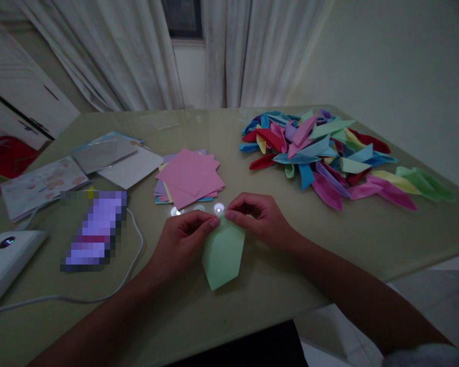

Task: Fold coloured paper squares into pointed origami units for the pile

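Right hand (259,220) pinches pale-green, pointed paper (224,255).

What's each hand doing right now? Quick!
Left hand: closed, pinching the top of the green paper.
Right hand: closed too, pinching the same paper's top edge.
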`<state>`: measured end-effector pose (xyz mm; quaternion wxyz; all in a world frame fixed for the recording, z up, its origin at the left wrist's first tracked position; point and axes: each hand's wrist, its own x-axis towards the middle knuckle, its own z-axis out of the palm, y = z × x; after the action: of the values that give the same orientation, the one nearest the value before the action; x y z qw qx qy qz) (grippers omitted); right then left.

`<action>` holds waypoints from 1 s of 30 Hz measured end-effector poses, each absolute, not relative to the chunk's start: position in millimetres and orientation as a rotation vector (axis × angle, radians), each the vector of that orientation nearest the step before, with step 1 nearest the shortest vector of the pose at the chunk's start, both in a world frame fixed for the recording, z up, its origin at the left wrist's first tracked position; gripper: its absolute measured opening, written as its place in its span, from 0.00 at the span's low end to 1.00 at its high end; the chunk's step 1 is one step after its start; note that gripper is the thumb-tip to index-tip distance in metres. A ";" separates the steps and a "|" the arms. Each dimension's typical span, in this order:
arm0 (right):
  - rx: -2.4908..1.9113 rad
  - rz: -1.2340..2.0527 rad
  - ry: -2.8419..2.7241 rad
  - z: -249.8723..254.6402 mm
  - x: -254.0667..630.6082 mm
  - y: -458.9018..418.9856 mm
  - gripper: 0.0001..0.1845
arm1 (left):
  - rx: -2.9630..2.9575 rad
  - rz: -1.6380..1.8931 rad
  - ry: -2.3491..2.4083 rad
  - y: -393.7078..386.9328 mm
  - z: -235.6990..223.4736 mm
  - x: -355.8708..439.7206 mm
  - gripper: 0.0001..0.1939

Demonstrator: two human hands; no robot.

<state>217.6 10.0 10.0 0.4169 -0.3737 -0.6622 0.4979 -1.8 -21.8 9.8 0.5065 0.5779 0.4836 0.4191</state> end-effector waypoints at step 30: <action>-1.081 1.150 -1.260 9.1 220.3 24.4 0.12 | 1.090 0.791 0.974 -22.4 8.2 1.4 0.16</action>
<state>220.3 24.4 9.1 0.5318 -0.4534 -0.5282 0.4823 1.4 -22.4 8.2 0.6740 0.4845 0.4329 0.3515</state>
